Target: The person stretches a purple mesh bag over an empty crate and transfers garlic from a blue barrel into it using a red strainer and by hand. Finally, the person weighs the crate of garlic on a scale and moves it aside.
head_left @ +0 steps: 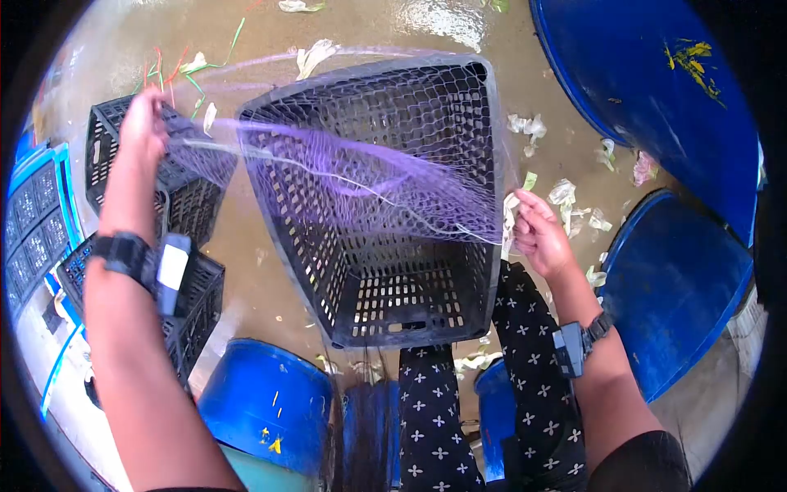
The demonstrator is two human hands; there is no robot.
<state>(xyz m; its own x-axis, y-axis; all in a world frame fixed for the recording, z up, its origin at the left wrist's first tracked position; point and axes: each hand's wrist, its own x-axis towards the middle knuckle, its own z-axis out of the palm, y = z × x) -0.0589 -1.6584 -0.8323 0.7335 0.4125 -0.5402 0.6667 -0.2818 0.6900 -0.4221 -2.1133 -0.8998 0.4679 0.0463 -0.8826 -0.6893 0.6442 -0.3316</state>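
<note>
Wet floor (352,29) surrounds a black crate (410,332) as purple net (385,164) spans its opening, one edge pinched in the left hand (145,123), another in the right hand (541,234); even tension from both sides should keep the mesh spread and unsnagged.

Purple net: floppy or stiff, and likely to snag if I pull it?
The purple net is probably floppy: it forms loose folds between the left hand and right hand. It's likely light, being thin open mesh. It could snag on the slotted crate behind it.
</note>
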